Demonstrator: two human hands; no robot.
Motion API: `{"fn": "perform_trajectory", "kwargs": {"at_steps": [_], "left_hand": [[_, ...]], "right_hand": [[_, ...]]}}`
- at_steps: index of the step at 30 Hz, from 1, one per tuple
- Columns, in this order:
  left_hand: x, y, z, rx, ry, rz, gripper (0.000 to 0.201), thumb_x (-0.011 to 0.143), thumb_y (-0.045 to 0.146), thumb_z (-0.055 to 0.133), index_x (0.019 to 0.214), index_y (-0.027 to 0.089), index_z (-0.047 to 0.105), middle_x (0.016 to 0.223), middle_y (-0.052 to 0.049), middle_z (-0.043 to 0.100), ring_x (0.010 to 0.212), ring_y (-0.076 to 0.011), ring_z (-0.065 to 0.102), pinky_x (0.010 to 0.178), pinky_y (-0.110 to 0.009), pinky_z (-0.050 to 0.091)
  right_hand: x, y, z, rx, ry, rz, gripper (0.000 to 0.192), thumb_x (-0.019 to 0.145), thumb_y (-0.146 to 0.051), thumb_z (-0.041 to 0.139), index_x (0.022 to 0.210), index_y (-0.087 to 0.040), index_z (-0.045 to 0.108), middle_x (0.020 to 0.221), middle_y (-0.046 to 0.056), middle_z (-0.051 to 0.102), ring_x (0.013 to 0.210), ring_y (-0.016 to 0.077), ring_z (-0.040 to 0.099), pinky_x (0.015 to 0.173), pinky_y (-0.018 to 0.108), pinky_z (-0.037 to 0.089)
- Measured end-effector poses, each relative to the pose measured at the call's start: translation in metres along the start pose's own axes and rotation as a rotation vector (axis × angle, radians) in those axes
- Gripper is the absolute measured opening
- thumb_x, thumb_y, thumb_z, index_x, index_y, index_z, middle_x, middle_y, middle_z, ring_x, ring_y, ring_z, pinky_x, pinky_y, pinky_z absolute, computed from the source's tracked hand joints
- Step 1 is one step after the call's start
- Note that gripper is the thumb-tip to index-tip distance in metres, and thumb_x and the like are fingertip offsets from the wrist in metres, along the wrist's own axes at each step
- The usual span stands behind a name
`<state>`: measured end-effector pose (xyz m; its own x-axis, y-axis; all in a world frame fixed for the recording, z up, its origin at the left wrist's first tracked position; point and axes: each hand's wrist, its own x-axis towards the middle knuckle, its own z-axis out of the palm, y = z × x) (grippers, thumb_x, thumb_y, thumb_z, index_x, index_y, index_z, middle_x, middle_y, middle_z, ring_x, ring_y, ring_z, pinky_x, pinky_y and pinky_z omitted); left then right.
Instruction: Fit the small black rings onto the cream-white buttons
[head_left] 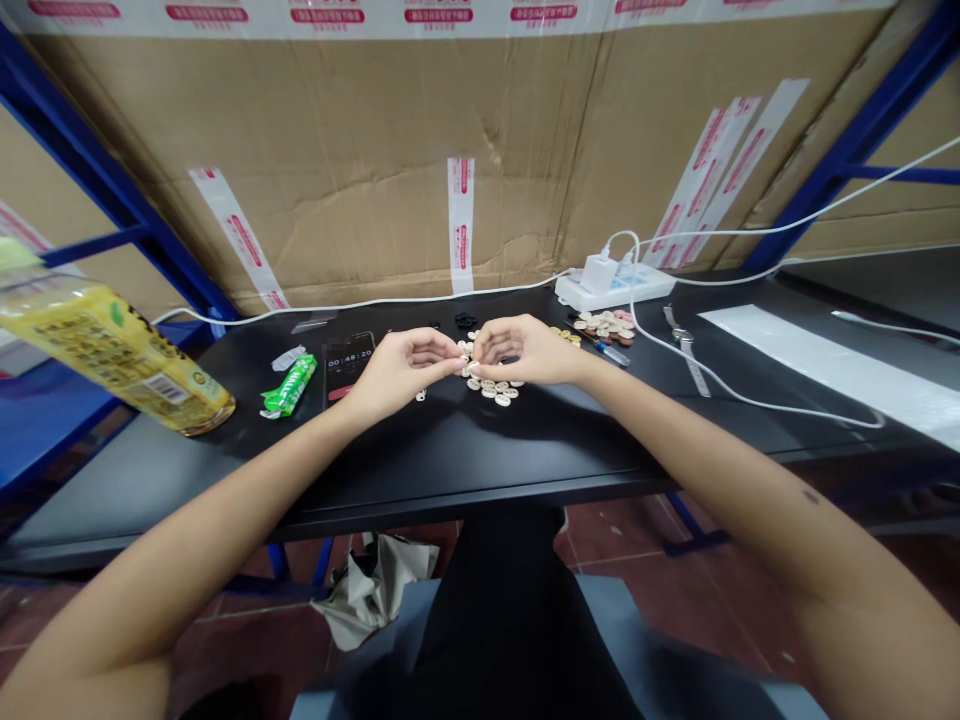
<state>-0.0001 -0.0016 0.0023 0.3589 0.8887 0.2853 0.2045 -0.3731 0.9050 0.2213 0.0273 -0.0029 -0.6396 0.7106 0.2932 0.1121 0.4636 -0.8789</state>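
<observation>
Frame centre, counter (450, 450): left hand (397, 368) and right hand (525, 350) — fingertips pinched together on one cream button (466, 362) above button pile (495, 388); keep the grip light.

Yellow bottle (105, 345) cut off left; fingertip-held item too small.

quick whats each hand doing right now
Left hand: fingers pinched together over the pale buttons; what it grips is too small to tell.
Right hand: fingers curled, fingertips meeting the left hand's; held item unclear.
</observation>
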Motion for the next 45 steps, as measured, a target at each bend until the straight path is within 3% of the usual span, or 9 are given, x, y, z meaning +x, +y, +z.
{"fn": "perform_trajectory", "kwargs": {"at_steps": [15,36,45], "left_hand": [[-0.0026,0.0036,0.0013,-0.115,0.021,-0.061,0.028,0.076,0.033,0.083,0.093,0.013,0.074,0.090,-0.009,0.078,0.088,-0.0216,0.075,0.088,-0.035,0.060],[-0.0044,0.0052,0.0019,-0.057,0.014,-0.070,0.032,0.070,0.041,0.086,0.083,0.013,0.075,0.084,-0.009,0.078,0.086,-0.0237,0.076,0.091,-0.040,0.059],[-0.0046,0.0047,0.0021,-0.057,-0.009,-0.085,0.031,0.070,0.039,0.086,0.081,0.013,0.074,0.084,-0.010,0.078,0.086,-0.0240,0.076,0.091,-0.039,0.059]], "right_hand": [[-0.0008,-0.0014,-0.0026,0.178,0.101,0.006,0.033,0.070,-0.031,0.086,0.095,-0.012,0.077,0.084,0.009,0.078,0.074,0.0158,0.073,0.076,0.030,0.060],[-0.0003,0.0032,0.0012,0.149,0.116,-0.066,0.030,0.063,-0.038,0.088,0.080,-0.016,0.079,0.080,0.007,0.076,0.073,0.0172,0.071,0.075,0.035,0.060],[-0.0008,0.0007,0.0042,0.194,0.124,-0.059,0.025,0.063,-0.031,0.090,0.078,-0.014,0.079,0.081,0.008,0.076,0.072,0.0172,0.071,0.075,0.034,0.060]]}}
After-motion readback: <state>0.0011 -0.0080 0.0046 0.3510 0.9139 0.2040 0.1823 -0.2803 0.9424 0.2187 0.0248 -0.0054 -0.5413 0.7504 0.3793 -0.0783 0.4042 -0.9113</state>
